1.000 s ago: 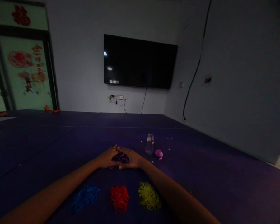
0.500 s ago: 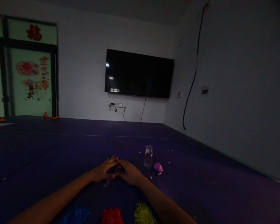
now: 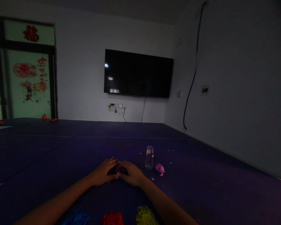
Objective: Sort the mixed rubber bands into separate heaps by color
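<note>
A small heap of purple shredded strands (image 3: 118, 169) lies on the dark blue table between my two hands. My left hand (image 3: 104, 171) curves around its left side and my right hand (image 3: 131, 173) around its right side. Fingertips meet at the far side, and the thumbs touch at the near side, so the strands are enclosed in a ring. Just right of my right hand stands a clear bottle (image 3: 149, 158) without a cap. Beside it rests a small pinkish-purple piece (image 3: 160, 169) with a hollow end.
Along the near edge sit heaps of blue strands (image 3: 76, 217), red strands (image 3: 112, 218) and yellow strands (image 3: 146, 215). Small white scraps dot the table (image 3: 201, 175) near the bottle. Orange objects (image 3: 52, 120) lie at the far left. A television (image 3: 138, 74) hangs on the far wall.
My hands have closed in slightly around the purple strands, with the thumbs now meeting. A purple loop that trailed out below the thumbs is now mostly out of sight. The view shifted a little.
</note>
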`<state>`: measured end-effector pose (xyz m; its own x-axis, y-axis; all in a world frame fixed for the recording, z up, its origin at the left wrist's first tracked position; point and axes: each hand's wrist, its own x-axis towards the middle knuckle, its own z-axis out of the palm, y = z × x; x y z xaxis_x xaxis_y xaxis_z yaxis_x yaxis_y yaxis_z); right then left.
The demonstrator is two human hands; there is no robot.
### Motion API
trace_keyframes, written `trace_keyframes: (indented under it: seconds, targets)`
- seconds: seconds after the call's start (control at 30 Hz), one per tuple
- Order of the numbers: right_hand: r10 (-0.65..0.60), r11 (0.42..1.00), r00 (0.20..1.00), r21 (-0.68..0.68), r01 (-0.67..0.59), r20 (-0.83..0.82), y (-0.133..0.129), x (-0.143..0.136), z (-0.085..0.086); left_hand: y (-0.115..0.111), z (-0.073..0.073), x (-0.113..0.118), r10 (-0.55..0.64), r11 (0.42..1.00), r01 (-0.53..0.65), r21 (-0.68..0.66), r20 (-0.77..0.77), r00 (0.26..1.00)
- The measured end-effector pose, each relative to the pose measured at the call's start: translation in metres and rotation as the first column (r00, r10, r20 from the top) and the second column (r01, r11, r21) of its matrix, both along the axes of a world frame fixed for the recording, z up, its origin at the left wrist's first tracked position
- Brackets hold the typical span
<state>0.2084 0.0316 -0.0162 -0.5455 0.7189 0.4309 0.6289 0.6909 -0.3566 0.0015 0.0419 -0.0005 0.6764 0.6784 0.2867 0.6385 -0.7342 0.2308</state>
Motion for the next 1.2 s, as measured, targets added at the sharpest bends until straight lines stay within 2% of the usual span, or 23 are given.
trace_keyframes:
  seconds: [0.1,0.17,0.23,0.4,0.53,0.67,0.8,0.97,1.03,1.2]
  targets:
    - [0.05,0.999,0.998,-0.015,-0.049,0.042,-0.002,0.01,0.003,-0.002,0.003,-0.004,-0.126,0.992,0.127,0.004,-0.043,0.991]
    - [0.044,0.999,0.997,-0.029,-0.043,0.056,-0.002,0.017,0.004,-0.001,0.003,-0.006,-0.16,0.987,0.161,0.009,-0.058,0.985]
    - [0.014,0.999,0.998,-0.034,-0.012,0.055,-0.001,0.023,0.003,0.003,0.0,-0.007,-0.113,0.993,0.114,0.009,-0.055,0.992]
    - [-0.078,0.996,0.996,-0.03,0.079,0.036,0.007,0.023,0.001,0.016,-0.011,-0.005,0.112,0.993,-0.113,0.021,0.025,0.993]
    - [-0.142,0.99,0.99,-0.004,0.142,0.02,0.008,0.02,0.001,0.018,-0.013,-0.004,0.154,0.986,-0.158,0.048,0.075,0.985]
    - [-0.056,0.997,0.998,0.056,0.055,0.02,0.001,0.019,0.007,0.01,-0.007,-0.003,0.134,0.984,-0.144,0.103,0.103,0.986]
    - [0.0,0.983,0.999,0.181,-0.01,0.054,-0.009,0.015,0.015,-0.002,0.004,-0.002,0.146,0.964,-0.184,0.192,0.197,0.97]
    - [0.003,0.971,0.989,0.237,-0.038,0.146,-0.018,0.002,0.016,-0.016,0.009,-0.008,0.241,0.946,-0.29,0.145,0.286,0.927]
    - [0.039,0.972,0.982,0.219,-0.08,0.185,-0.02,-0.003,0.015,-0.022,0.009,-0.012,0.228,0.957,-0.265,0.115,0.262,0.938]
    - [0.08,0.974,0.98,0.195,-0.116,0.182,-0.021,-0.008,0.017,-0.032,0.007,-0.011,0.094,0.987,-0.112,0.112,0.155,0.983]
